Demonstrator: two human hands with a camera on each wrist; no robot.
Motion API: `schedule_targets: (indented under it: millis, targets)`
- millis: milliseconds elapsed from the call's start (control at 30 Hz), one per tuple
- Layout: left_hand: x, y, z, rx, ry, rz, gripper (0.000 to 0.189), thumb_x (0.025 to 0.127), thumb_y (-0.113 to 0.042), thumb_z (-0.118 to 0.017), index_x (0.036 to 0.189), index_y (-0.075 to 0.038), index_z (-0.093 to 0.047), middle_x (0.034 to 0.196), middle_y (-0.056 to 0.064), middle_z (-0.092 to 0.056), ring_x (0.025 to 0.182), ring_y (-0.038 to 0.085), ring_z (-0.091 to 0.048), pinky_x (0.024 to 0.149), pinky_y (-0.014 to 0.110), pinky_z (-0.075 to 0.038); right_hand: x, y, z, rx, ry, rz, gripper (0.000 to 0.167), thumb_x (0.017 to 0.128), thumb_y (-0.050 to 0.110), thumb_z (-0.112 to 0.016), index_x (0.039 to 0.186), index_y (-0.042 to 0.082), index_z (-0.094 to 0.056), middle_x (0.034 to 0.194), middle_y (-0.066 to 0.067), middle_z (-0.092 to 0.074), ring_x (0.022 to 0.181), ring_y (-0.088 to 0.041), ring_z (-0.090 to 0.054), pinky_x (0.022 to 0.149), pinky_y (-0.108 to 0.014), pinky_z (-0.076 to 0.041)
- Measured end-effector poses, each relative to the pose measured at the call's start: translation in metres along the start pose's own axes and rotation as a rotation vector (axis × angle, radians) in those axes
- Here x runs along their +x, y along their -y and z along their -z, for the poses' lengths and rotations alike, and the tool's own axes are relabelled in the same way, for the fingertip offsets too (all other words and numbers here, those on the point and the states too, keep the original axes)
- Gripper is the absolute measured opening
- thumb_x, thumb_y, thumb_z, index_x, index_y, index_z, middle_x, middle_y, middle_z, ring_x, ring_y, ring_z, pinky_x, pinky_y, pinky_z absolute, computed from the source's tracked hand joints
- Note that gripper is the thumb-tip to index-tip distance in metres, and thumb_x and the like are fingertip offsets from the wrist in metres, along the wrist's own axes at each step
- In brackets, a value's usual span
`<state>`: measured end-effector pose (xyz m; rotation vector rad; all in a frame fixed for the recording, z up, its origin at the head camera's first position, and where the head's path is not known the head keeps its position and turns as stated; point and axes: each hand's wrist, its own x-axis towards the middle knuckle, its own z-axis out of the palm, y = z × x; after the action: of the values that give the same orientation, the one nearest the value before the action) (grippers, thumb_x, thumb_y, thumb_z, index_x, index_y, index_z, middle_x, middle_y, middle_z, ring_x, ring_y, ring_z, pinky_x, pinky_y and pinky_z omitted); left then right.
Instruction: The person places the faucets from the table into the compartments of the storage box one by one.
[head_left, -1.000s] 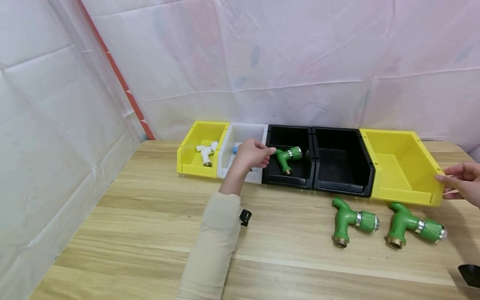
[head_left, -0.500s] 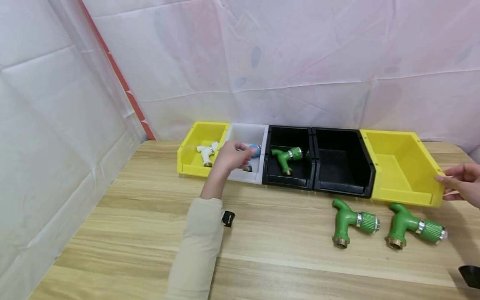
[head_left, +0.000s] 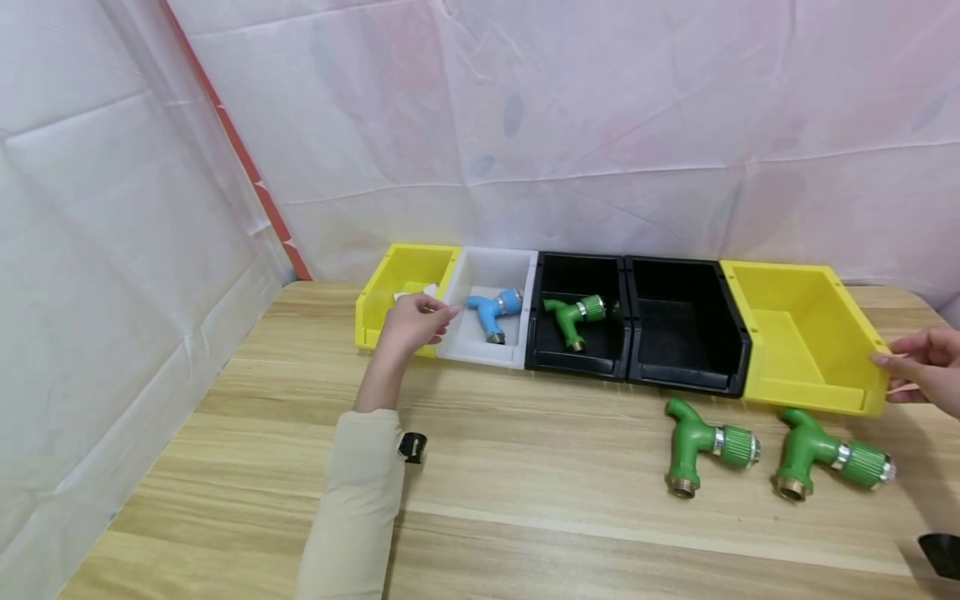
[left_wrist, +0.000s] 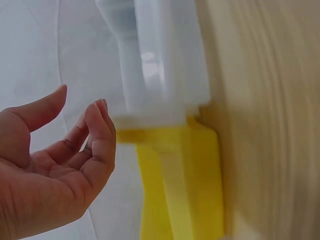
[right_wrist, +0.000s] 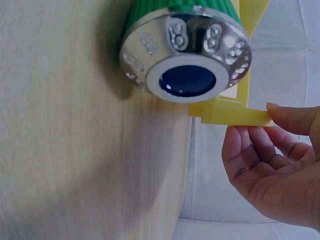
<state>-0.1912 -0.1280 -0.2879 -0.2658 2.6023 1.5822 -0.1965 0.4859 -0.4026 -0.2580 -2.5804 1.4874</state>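
My left hand (head_left: 411, 325) hovers over the front of the small yellow bin (head_left: 366, 321) at the left end of the row. Thumb and loosely bent fingers stand apart in the left wrist view, with nothing between them. It partly covers a white tap (head_left: 431, 290) in that bin. Just right of it, a blue tap (head_left: 489, 313) lies in the white bin (head_left: 480, 356). My right hand (head_left: 930, 367) pinches the side edge of the large yellow bin (head_left: 806, 395) between thumb and fingers, as the right wrist view (right_wrist: 237, 116) also shows.
A green tap (head_left: 573, 318) lies in the left black bin (head_left: 573, 365); beside it stands another black bin (head_left: 682, 381). Two larger green taps (head_left: 684, 446) (head_left: 804, 450) lie on the wooden table (head_left: 555, 508) before the bins. White sheeting (head_left: 600, 108) hangs behind.
My left hand has moved left from beside the left black bin, across the white bin, to the small yellow bin, uncovering the blue tap. My right hand keeps its grip on the large yellow bin.
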Motion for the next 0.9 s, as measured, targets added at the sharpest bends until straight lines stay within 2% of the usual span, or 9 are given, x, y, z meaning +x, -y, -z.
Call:
schedule_targets:
  millis: [400,733,900]
  targets:
    - [0.000,0.025,0.034,0.008,-0.028,0.048,0.034,0.089,-0.023,-0.060,0.109,0.004,-0.056,0.104,0.017,-0.058,0.090,0.028,-0.059,0.080,0.032,-0.052,0.003,-0.008,0.001,0.050,0.001,0.029,0.016,0.088,0.013,-0.061,0.085,0.025,-0.051,0.061,0.015,-0.054,0.045,-0.006,-0.057,0.039,-0.027,-0.050]
    - [-0.001,0.041,0.062,0.056,-0.068,0.097,0.039,0.090,-0.026,-0.058,0.113,0.005,-0.054,0.104,0.018,-0.056,0.094,0.026,-0.058,0.086,0.036,-0.050,0.000,-0.002,0.001,0.071,0.010,0.034,0.017,0.087,0.013,-0.062,0.082,0.026,-0.052,0.060,0.015,-0.055,0.045,-0.006,-0.057,0.038,-0.026,-0.050]
    - [-0.004,0.051,0.075,0.082,-0.095,0.096,0.040,0.090,-0.026,-0.058,0.113,0.006,-0.053,0.103,0.018,-0.057,0.094,0.028,-0.058,0.085,0.036,-0.050,-0.001,-0.001,0.001,0.089,0.015,0.039,0.019,0.087,0.010,-0.062,0.082,0.026,-0.053,0.060,0.014,-0.056,0.045,-0.006,-0.057,0.038,-0.027,-0.050]
